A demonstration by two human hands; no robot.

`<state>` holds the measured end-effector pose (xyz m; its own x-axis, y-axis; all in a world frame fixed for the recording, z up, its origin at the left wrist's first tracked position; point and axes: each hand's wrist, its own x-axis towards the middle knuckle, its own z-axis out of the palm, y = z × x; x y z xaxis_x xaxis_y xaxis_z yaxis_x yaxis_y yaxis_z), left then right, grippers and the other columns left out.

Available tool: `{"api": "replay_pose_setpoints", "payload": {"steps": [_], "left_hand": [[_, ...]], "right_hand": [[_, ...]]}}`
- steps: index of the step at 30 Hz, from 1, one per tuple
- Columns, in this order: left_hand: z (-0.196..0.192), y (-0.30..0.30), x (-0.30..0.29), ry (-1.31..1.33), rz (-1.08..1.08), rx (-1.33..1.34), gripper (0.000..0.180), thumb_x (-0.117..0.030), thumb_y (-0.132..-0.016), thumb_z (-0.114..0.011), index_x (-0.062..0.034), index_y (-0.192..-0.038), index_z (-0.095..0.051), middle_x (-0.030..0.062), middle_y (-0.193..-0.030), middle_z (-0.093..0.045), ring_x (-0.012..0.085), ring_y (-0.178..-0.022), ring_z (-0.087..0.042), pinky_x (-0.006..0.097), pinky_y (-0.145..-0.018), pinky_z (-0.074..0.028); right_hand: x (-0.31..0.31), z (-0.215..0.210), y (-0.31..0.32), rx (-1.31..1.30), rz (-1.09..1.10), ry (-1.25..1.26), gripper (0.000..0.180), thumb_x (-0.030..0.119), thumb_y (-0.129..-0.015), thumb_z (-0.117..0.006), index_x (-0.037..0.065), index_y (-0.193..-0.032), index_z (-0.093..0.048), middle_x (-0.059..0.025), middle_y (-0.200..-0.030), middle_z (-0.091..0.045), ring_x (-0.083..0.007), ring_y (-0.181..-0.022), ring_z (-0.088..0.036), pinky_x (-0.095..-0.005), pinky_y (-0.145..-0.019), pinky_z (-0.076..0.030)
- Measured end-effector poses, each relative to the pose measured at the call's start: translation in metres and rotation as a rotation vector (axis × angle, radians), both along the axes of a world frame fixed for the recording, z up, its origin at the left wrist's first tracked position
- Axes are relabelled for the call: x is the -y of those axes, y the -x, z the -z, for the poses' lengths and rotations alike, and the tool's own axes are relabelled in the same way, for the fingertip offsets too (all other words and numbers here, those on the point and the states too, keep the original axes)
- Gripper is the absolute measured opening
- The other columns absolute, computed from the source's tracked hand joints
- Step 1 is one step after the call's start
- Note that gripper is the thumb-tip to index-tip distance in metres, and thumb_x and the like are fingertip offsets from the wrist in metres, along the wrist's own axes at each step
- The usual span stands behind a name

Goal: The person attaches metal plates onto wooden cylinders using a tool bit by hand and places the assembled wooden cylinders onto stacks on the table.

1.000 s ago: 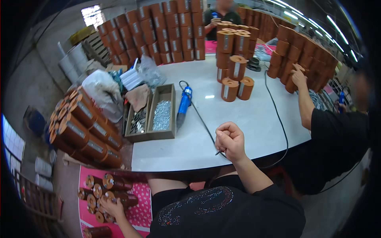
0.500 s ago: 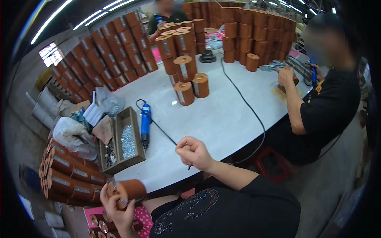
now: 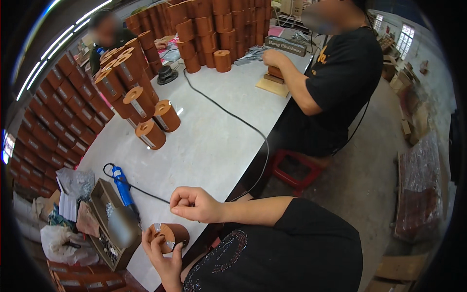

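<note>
My left hand [image 3: 164,255] is closed around a brown wooden-looking cylinder [image 3: 181,235] at the table's near edge. The end face of the cylinder has a round hole and small metal fittings, and it is turned toward my fingers. Just above and to the right, my right hand [image 3: 197,204] is held in a pinch; whatever sits between its fingertips is too small or hidden to name. On the tabletop to the left lies a blue electric screwdriver [image 3: 123,187] with a black cord. Beside it stands a divided wooden box [image 3: 99,194] of small metal parts, partly blurred.
Brown cylinders [image 3: 151,135] are stacked on the white table [image 3: 204,131], with taller rows behind. A black cable [image 3: 243,125] crosses the tabletop. At right a co-worker [image 3: 335,73] handles a piece over a board; another person [image 3: 104,41] is at the far left. A red stool [image 3: 296,170] stands below.
The view has swung to the right. My left hand has brought the cylinder up from below the table edge to the tabletop. My right hand, still pinched, is now closer to it.
</note>
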<state>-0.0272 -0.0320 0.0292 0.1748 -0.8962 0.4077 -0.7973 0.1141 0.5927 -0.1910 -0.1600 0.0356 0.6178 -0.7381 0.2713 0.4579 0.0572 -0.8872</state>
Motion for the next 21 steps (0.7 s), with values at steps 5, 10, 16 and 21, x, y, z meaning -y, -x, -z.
{"api": "replay_pose_setpoints", "payload": {"steps": [5,10,16,21], "left_hand": [[0.005,0.0,-0.005,0.079,0.015,0.047,0.024,-0.005,-0.066,-0.067,0.0,-0.085,-0.054,0.0156,-0.106,-0.053,0.0369,-0.113,-0.041,0.042,-0.091,-0.034],[0.022,-0.002,-0.007,0.208,0.022,0.024,0.022,-0.009,-0.068,-0.067,-0.001,-0.085,-0.055,0.0126,-0.098,-0.056,0.0379,-0.109,-0.044,0.045,-0.091,-0.033],[0.045,-0.003,0.0,0.341,0.029,-0.011,0.016,-0.012,-0.074,-0.061,-0.0019,-0.085,-0.054,0.0128,-0.102,-0.055,0.0346,-0.109,-0.043,0.042,-0.092,-0.032],[0.05,0.002,0.004,0.376,-0.027,-0.157,0.03,-0.015,-0.076,-0.06,-0.0007,-0.102,-0.053,0.0146,-0.11,-0.051,0.0293,-0.11,-0.042,0.038,-0.09,-0.033]], "right_hand": [[0.007,0.001,-0.012,0.036,-0.037,-0.09,0.005,0.006,-0.083,-0.053,0.004,-0.086,-0.049,0.0056,-0.056,-0.045,0.0003,-0.048,-0.036,-0.0164,-0.045,-0.028],[0.004,-0.016,-0.036,0.086,-0.111,-0.054,0.005,0.005,-0.083,-0.053,0.004,-0.085,-0.049,0.0057,-0.057,-0.043,0.0005,-0.051,-0.037,-0.0159,-0.048,-0.029],[-0.016,-0.027,-0.063,0.118,-0.242,0.081,0.006,0.005,-0.081,-0.053,0.004,-0.084,-0.048,0.0044,-0.057,-0.045,-0.0009,-0.054,-0.04,-0.0177,-0.051,-0.032],[-0.023,-0.025,-0.082,0.19,-0.197,0.222,0.007,0.005,-0.08,-0.053,0.004,-0.084,-0.047,-0.0004,-0.055,-0.049,-0.0055,-0.05,-0.044,-0.0205,-0.05,-0.035]]}}
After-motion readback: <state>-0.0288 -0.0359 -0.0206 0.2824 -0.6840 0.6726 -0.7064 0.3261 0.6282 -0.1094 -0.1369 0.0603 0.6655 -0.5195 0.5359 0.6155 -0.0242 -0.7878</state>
